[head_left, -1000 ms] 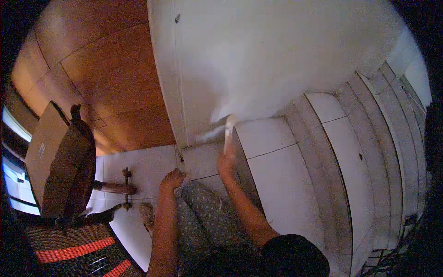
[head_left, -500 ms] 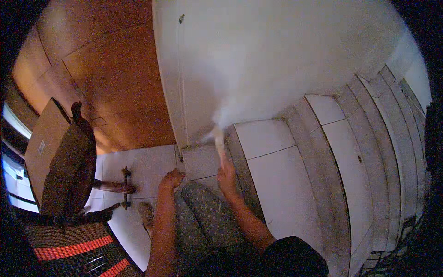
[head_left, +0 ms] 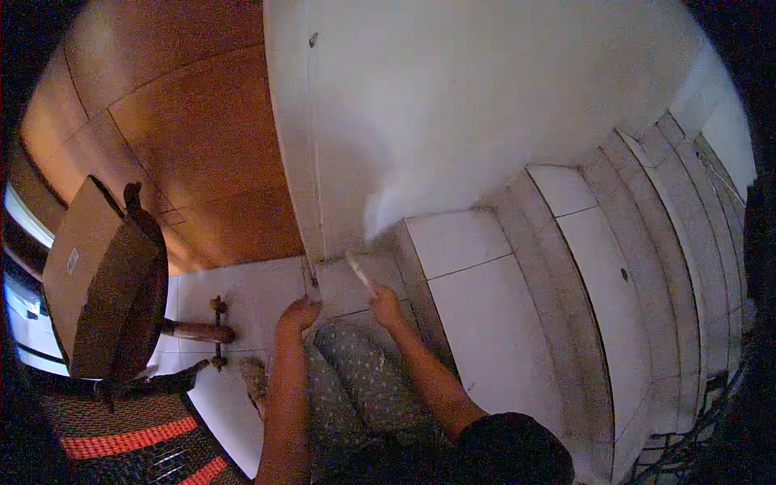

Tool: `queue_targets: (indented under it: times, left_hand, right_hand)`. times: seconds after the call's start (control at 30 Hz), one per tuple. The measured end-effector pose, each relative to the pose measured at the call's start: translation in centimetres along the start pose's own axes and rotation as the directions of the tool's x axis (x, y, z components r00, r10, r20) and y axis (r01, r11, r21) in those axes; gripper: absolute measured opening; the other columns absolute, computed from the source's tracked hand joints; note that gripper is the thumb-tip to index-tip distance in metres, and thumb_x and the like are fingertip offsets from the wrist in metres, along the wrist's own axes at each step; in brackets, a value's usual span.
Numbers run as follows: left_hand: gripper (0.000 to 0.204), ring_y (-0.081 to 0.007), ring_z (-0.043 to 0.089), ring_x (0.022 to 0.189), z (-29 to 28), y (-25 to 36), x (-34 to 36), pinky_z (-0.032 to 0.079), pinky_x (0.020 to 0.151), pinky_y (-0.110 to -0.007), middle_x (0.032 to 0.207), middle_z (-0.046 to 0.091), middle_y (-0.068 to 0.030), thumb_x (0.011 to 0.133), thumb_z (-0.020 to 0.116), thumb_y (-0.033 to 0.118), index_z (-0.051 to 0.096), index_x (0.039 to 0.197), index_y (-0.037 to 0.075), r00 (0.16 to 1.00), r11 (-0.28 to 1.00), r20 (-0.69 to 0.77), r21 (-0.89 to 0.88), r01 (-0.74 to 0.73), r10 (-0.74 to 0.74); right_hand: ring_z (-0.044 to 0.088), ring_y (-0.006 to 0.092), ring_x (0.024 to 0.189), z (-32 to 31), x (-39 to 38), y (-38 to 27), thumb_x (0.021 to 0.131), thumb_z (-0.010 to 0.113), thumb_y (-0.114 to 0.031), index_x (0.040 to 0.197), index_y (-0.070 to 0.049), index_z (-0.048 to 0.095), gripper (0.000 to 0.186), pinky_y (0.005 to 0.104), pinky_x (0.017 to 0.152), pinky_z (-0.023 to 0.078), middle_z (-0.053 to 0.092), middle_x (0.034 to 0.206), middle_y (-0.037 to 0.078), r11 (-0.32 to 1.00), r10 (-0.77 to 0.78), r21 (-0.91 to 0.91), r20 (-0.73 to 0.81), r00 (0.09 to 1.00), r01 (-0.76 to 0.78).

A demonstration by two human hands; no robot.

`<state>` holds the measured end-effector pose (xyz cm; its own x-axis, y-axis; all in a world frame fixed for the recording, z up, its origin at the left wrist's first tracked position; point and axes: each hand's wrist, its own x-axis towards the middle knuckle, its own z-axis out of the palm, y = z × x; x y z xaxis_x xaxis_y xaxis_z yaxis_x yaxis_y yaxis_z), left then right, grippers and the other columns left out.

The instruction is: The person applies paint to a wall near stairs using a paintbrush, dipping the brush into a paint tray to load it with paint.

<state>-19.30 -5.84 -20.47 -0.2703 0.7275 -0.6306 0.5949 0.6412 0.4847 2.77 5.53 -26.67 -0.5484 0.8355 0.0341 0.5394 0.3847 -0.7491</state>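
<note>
A slim, pale paintbrush (head_left: 357, 268) is in my right hand (head_left: 385, 307), whose fingers are closed round its lower end. Its tip points up and left, over the floor tiles and a little apart from the white wall (head_left: 485, 105). A brighter white patch (head_left: 384, 202) with uneven edges shows low on that wall, just beyond the brush. My left hand (head_left: 297, 314) is closed, above the floor near the wall's left corner. Whatever its fingers may hold is hidden. Between my forearms are my knees in dotted grey trousers (head_left: 352, 364).
Tiled steps (head_left: 477, 242) curve up to the right. A brown wooden panel (head_left: 194, 162) stands left of the wall. At left, a cardboard box (head_left: 89, 267) rests on a dark wooden chair, with a red-and-black woven seat (head_left: 129, 436) below. A thin line of conduit (head_left: 315, 145) runs down the wall.
My right hand has drawn the paintbrush back from the wall, down and to the left, and its tip has tilted left. My left hand has barely moved.
</note>
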Motion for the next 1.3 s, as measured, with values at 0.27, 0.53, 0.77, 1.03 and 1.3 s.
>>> queue_targets:
  times: [0.27,0.53,0.77,1.03,1.3]
  left_hand:
    - [0.061,-0.0339,0.039,0.12,-0.5,1.0,-1.3,0.032,0.1,-0.039,0.13,0.039,-0.0213,0.083,0.044,0.042,0.04,0.125,-0.002,0.998,0.998,0.047,0.032,-0.044,0.043]
    - [0.057,-0.0364,0.046,0.112,0.4,1.4,-0.1,0.036,0.096,-0.041,0.12,0.048,-0.0236,0.084,0.043,0.042,0.047,0.118,-0.003,0.998,0.998,-0.032,0.046,-0.043,0.045]
    - [0.058,-0.0371,0.047,0.111,0.6,0.6,0.4,0.036,0.096,-0.043,0.117,0.05,-0.0246,0.083,0.042,0.045,0.049,0.113,-0.004,0.996,0.996,-0.044,-0.035,-0.081,0.079]
    - [0.058,-0.0381,0.046,0.112,1.3,1.8,1.2,0.034,0.097,-0.044,0.125,0.044,-0.0244,0.085,0.04,0.041,0.039,0.124,-0.002,0.991,0.989,0.028,0.058,-0.133,0.132]
    - [0.051,-0.0378,0.051,0.106,0.4,3.0,-0.4,0.039,0.092,-0.043,0.117,0.049,-0.0256,0.084,0.042,0.04,0.055,0.109,-0.002,0.971,0.958,-0.015,0.164,-0.234,0.24]
  right_hand:
    - [0.045,0.0113,0.048,-3.4,-0.7,-2.2,0.074,0.045,-0.002,0.135,-0.015,0.033,0.063,0.0249,0.04,0.038,0.05,0.073,0.001,0.516,0.381,0.793,0.127,0.916,-0.324]
    - [0.031,0.0069,0.041,-14.2,1.0,-12.7,0.072,0.047,-0.005,0.138,-0.013,0.023,0.071,0.0201,0.035,0.027,0.053,0.083,0.004,0.003,0.057,0.991,0.136,0.989,-0.136]
    - [0.032,0.0052,0.043,-15.7,3.5,-12.7,0.08,0.061,-0.031,0.133,-0.013,0.027,0.065,0.0181,0.033,0.03,0.049,0.076,-0.001,-0.096,-0.072,0.994,0.049,0.996,-0.056]
    - [0.034,0.0057,0.043,-6.9,1.1,-2.0,0.084,0.056,-0.029,0.104,-0.008,0.045,0.031,0.0207,0.034,0.029,0.045,0.067,-0.001,-0.14,0.064,0.951,0.287,0.956,-0.277]
    - [0.035,0.0068,0.043,-8.8,2.4,-5.7,0.087,0.053,-0.026,0.085,-0.01,0.047,0.017,0.0219,0.035,0.029,0.044,0.06,-0.001,-0.161,0.267,0.939,0.338,0.902,-0.304]
